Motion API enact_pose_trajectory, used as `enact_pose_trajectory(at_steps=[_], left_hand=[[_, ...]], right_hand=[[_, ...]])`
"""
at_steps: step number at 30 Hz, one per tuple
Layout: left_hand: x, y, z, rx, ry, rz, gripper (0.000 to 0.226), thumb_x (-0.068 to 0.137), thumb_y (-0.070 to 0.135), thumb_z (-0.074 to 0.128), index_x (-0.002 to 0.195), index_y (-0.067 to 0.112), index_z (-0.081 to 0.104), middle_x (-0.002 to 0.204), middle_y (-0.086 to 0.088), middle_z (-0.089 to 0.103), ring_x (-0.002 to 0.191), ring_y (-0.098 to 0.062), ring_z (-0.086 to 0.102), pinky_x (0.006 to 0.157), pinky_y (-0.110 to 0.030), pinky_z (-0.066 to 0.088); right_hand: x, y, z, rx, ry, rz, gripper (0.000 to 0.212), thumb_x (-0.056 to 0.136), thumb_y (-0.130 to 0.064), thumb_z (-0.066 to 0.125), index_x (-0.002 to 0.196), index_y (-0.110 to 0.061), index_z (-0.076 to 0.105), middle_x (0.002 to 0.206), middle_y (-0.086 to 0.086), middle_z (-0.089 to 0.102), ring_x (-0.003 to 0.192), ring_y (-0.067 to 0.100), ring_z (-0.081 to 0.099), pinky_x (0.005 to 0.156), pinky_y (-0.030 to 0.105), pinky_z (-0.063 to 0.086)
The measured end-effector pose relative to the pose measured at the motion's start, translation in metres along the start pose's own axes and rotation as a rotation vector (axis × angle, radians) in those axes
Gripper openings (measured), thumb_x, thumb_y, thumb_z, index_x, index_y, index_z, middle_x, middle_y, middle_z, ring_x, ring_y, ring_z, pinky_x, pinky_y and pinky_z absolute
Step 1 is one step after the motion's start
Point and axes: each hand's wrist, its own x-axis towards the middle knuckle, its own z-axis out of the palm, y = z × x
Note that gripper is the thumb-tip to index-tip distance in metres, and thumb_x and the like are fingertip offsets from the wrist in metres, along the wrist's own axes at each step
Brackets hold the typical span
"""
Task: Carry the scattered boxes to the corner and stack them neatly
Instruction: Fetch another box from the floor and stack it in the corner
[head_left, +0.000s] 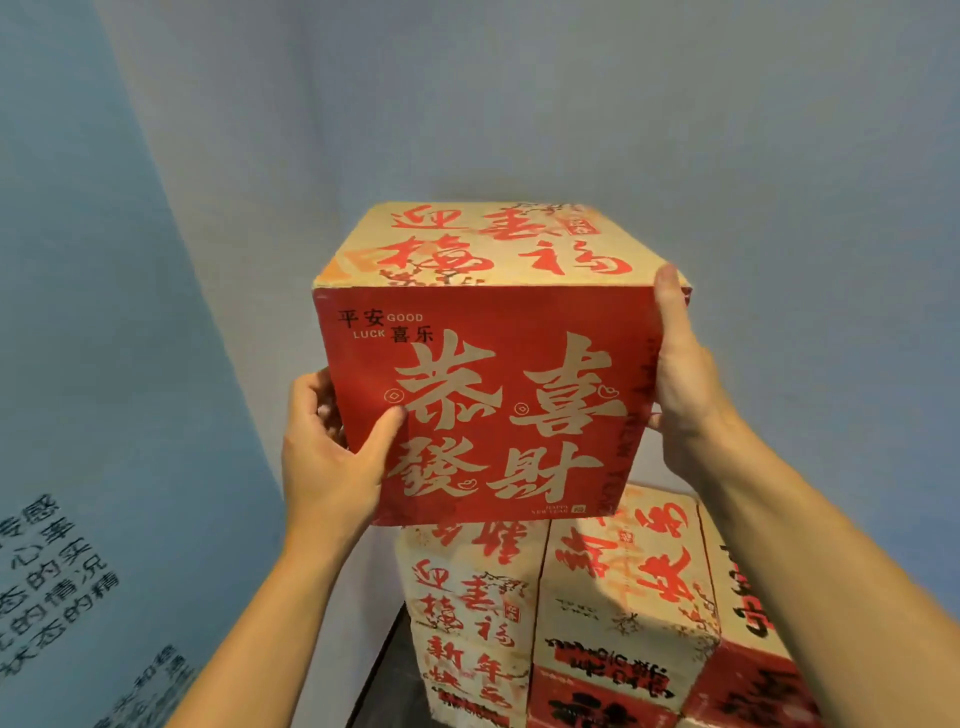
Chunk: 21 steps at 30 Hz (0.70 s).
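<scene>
A cube-shaped red and tan box (498, 384) with large tan characters on its red front sits at the centre of the head view, at or just above the top of a stack of matching boxes (587, 613) in the corner. My left hand (332, 452) grips its lower left edge, thumb on the red front and fingers round the side. My right hand (680, 374) presses flat against its right side, fingers reaching up to the top edge. Whether the box rests on the stack or hangs just above it is hidden by the box itself.
Grey-blue walls (571, 104) meet behind the stack. A pale blue panel (78, 467) with black printed characters runs along the left. A dark strip of floor (384, 675) shows beside the stack's lower left.
</scene>
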Motion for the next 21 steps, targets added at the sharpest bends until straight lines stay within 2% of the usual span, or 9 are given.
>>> enact_pose_trajectory(at_steps=[3,5,7,11,12,16,21], left_hand=[[0.021,-0.044,0.000,0.022,-0.067,-0.030,0.070,0.085,0.039,0.080,0.144,0.029,0.044,0.140,0.004,0.063,0.123,-0.013,0.066,0.102,-0.045,0.059],[0.027,-0.072,0.001,0.053,-0.110,-0.057,0.082,0.084,0.044,0.079,0.154,0.033,0.038,0.145,0.005,0.060,0.128,-0.013,0.063,0.104,-0.042,0.056],[0.030,-0.096,0.003,0.066,-0.152,-0.080,0.079,0.086,0.044,0.078,0.155,0.033,0.041,0.143,0.010,0.062,0.127,-0.010,0.063,0.104,-0.041,0.057],[0.033,-0.144,0.010,0.113,-0.201,-0.131,0.063,0.089,0.042,0.076,0.145,0.029,0.052,0.134,0.014,0.065,0.121,-0.011,0.065,0.105,-0.043,0.056],[0.033,-0.155,0.012,0.123,-0.203,-0.148,0.062,0.088,0.042,0.076,0.144,0.028,0.053,0.133,0.013,0.065,0.121,-0.013,0.064,0.105,-0.043,0.055],[0.030,-0.192,0.020,0.153,-0.218,-0.216,0.061,0.088,0.039,0.079,0.142,0.025,0.054,0.134,0.008,0.067,0.123,-0.017,0.064,0.108,-0.048,0.054],[0.028,-0.230,0.028,0.186,-0.264,-0.262,0.059,0.088,0.036,0.081,0.139,0.031,0.052,0.128,0.016,0.063,0.121,-0.014,0.063,0.107,-0.043,0.053]], right_hand=[[0.021,0.019,0.026,0.010,0.059,0.074,0.042,0.098,-0.076,0.028,0.092,-0.046,0.057,0.058,-0.031,0.067,0.052,-0.013,0.064,0.054,0.023,0.046],[0.030,0.041,0.041,0.012,0.087,0.117,0.042,0.098,-0.075,0.032,0.093,-0.044,0.060,0.061,-0.029,0.069,0.054,-0.012,0.066,0.059,0.024,0.045],[0.040,0.066,0.053,0.003,0.111,0.151,0.043,0.098,-0.074,0.039,0.099,-0.040,0.065,0.070,-0.026,0.074,0.061,-0.009,0.070,0.063,0.024,0.045],[0.055,0.116,0.071,0.025,0.143,0.205,0.054,0.100,-0.069,0.045,0.130,-0.028,0.064,0.092,-0.017,0.080,0.074,-0.003,0.075,0.062,0.020,0.049],[0.059,0.127,0.075,0.025,0.147,0.220,0.055,0.101,-0.067,0.044,0.133,-0.027,0.063,0.093,-0.017,0.080,0.075,-0.004,0.075,0.064,0.021,0.049],[0.064,0.170,0.082,0.034,0.165,0.255,0.041,0.106,-0.059,0.039,0.123,-0.032,0.065,0.084,-0.025,0.078,0.073,-0.010,0.072,0.070,0.023,0.046],[0.067,0.217,0.090,0.073,0.212,0.300,0.038,0.107,-0.055,0.041,0.124,-0.032,0.066,0.092,-0.022,0.078,0.079,-0.010,0.072,0.072,0.022,0.048]])
